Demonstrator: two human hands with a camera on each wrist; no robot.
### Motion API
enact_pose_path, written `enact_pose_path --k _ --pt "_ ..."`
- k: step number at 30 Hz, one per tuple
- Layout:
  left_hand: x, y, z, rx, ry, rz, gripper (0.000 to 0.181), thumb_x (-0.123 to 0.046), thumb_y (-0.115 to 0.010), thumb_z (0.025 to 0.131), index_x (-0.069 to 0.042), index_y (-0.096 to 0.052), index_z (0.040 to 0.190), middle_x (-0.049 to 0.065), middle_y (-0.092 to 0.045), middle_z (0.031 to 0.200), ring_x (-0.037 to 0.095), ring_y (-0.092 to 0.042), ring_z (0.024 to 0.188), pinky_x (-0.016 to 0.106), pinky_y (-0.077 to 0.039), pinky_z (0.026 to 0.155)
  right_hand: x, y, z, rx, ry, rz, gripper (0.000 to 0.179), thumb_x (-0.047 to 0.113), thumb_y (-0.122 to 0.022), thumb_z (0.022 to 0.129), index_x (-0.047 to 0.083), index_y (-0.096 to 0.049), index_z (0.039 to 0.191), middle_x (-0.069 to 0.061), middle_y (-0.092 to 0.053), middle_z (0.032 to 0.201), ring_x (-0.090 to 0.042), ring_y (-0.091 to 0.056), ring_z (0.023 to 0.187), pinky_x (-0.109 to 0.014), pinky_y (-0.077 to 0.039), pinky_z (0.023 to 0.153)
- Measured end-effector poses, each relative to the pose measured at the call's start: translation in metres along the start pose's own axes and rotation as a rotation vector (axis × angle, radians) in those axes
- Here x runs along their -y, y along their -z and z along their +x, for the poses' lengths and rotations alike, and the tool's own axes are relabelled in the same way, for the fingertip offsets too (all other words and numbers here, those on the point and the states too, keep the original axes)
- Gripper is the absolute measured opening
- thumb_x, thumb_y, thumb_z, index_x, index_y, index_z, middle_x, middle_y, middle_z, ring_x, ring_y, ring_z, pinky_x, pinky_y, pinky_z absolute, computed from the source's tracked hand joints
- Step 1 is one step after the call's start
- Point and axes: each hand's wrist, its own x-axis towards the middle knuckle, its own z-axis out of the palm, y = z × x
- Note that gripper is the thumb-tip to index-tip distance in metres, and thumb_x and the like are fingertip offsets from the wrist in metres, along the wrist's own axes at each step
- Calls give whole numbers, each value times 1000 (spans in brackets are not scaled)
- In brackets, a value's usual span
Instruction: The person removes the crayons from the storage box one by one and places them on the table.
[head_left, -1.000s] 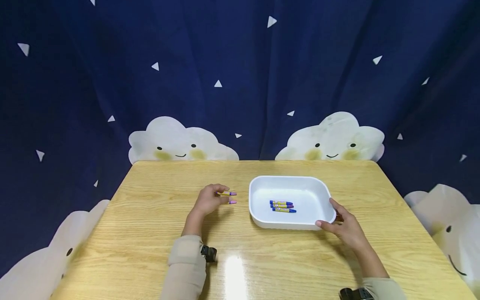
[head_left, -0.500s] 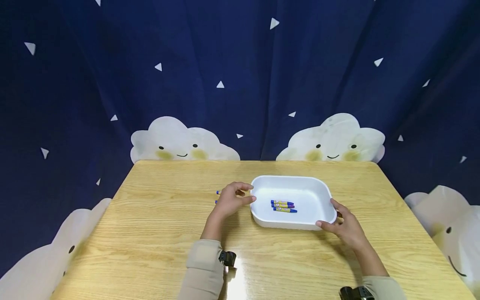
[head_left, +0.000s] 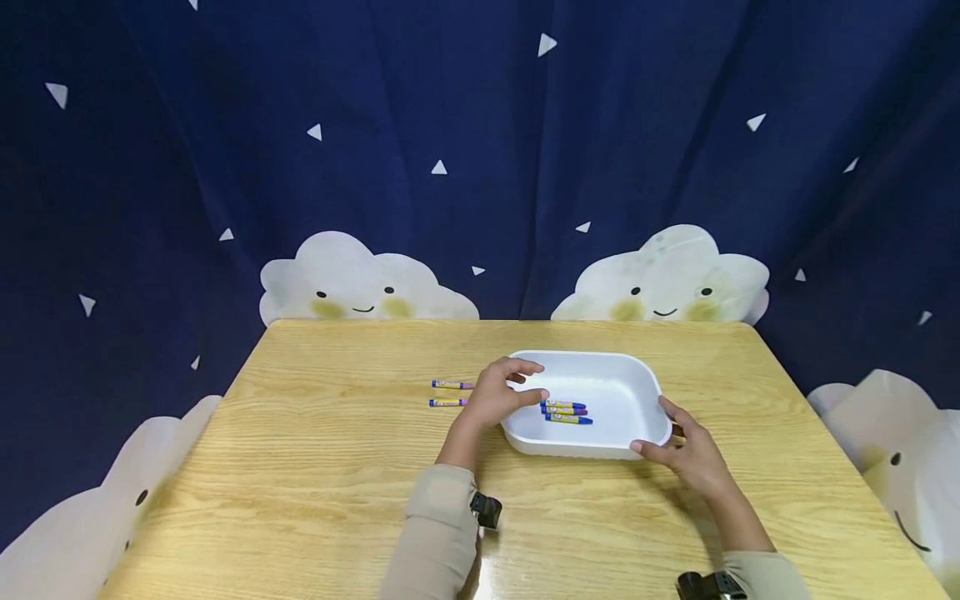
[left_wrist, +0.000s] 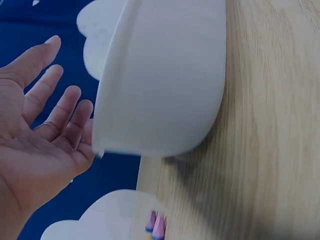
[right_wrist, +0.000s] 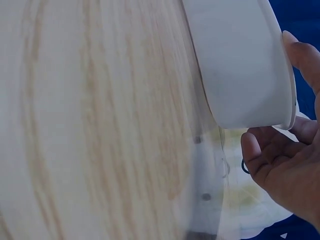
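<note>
A white plastic basin (head_left: 618,400) stands on the table, with three yellow-wrapped crayons (head_left: 567,411) lying side by side in it, their tips blue and purple. Over the basin's left rim is my left hand (head_left: 495,398), thumb and fingers apart and nothing between them; its fingertips hover near the crayons' left ends. The left wrist view shows that hand (left_wrist: 47,115) with loosely bent fingers beside the basin wall. My right hand (head_left: 696,460) grips the basin's right end near the front corner, thumb at the rim and fingers around the side, partly hidden.
Two more crayons lie on the table left of the basin, a far crayon (head_left: 450,385) and a near crayon (head_left: 446,403); my left hand hides part of the near one. Behind the wooden table (head_left: 322,467) hangs a dark blue curtain (head_left: 480,125) with cloud figures.
My left hand has let go of the two crayons, leaving them on the table, and moved right to above the basin. My right hand keeps its place on the basin.
</note>
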Motion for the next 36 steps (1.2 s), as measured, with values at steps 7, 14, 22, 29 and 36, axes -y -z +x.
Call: enact_pose_path --k 7,14,22,29,36 --pt "-2 -18 12 50 -18 11 35 -13 -77 76 -6 -68 109 4 -62 110 28 -58 97 28 -46 80 -1 -1 0 0 -8 -1 99 35 -77 76 -2 -18 146 -30 -36 132 -41 -45 111 -29 -47 71" --pt "9 -35 26 109 92 40 39 -17 -77 76 -5 -67 112 6 -61 113 31 -56 102 28 -46 80 0 -2 0 -6 6 5 97 32 -78 76 -3 -20 146 -30 -38 130 -40 -46 109 -26 -47 68" --pt "18 -45 34 53 207 44 38 -16 -78 75 -5 -68 109 12 -62 113 27 -54 107 31 -45 84 1 -4 0 -3 21 15 96 29 -79 76 -4 -20 145 -31 -39 128 -41 -47 107 -25 -48 66" --pt "20 -51 39 30 278 127 36 -16 -81 72 -9 -70 105 8 -61 108 21 -54 102 32 -44 85 -1 -2 1 -5 8 13 97 31 -78 76 -2 -20 146 -30 -38 130 -40 -47 108 -25 -47 68" --pt "24 -60 43 -25 343 267 29 -16 -84 68 -7 -73 92 1 -63 87 14 -55 81 25 -45 75 0 -1 0 -13 11 -4 96 32 -78 76 -2 -21 146 -30 -39 130 -39 -46 109 -23 -46 69"
